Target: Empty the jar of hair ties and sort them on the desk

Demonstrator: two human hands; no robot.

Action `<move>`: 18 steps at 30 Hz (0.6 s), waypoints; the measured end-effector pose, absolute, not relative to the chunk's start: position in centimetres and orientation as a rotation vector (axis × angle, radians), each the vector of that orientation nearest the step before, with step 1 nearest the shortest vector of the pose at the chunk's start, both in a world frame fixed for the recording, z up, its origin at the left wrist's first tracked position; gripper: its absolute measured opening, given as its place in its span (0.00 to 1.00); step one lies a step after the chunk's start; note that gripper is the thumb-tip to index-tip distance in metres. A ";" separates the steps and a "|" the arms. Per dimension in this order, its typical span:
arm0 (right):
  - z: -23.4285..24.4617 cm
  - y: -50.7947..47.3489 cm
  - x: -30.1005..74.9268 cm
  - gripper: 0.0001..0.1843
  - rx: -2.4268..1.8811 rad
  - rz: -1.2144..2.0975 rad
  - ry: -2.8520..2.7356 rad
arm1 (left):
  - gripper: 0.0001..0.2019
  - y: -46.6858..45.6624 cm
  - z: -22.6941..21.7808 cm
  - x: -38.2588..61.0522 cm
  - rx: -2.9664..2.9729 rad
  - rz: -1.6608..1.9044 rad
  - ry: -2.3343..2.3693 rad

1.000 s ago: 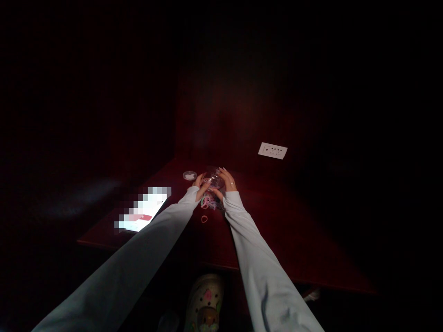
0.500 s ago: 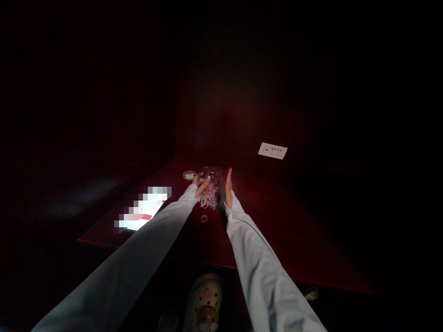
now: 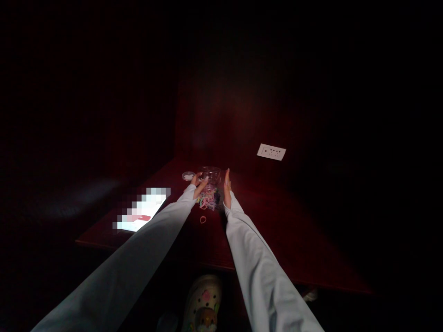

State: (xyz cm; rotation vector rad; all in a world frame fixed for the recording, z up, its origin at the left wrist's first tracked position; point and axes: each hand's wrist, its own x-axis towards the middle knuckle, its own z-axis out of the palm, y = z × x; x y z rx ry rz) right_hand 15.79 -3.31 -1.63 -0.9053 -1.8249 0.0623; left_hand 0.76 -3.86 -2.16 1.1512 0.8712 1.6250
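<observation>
Band heap (image 3: 208, 201): on the table (image 3: 277, 235).
Clear jar (image 3: 212, 173): just beyond the heap.
Left hand (image 3: 198, 186): fingers gripping the jar.
Right hand (image 3: 227, 189): fingers straight, uncurled, right of the heap.

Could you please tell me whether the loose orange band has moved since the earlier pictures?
No: the loose orange band keeps its place relative to the wall socket; both drift slightly left together in view.

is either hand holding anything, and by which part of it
The left hand holds the clear container by its left side; the right hand, open beside it, holds nothing.
</observation>
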 end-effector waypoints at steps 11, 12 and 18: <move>-3.2 -2.8 17.8 0.30 -0.889 0.161 -1.731 | 0.41 -4.4 5.1 -4.0 1.376 1.882 1.420; -3.2 -3.2 18.1 0.28 -0.893 0.141 -1.751 | 0.41 -4.5 6.1 -4.5 1.430 1.821 1.592; -2.2 -5.7 19.8 0.24 -0.978 0.097 -1.802 | 0.53 -4.8 10.6 -7.8 2.106 0.818 2.210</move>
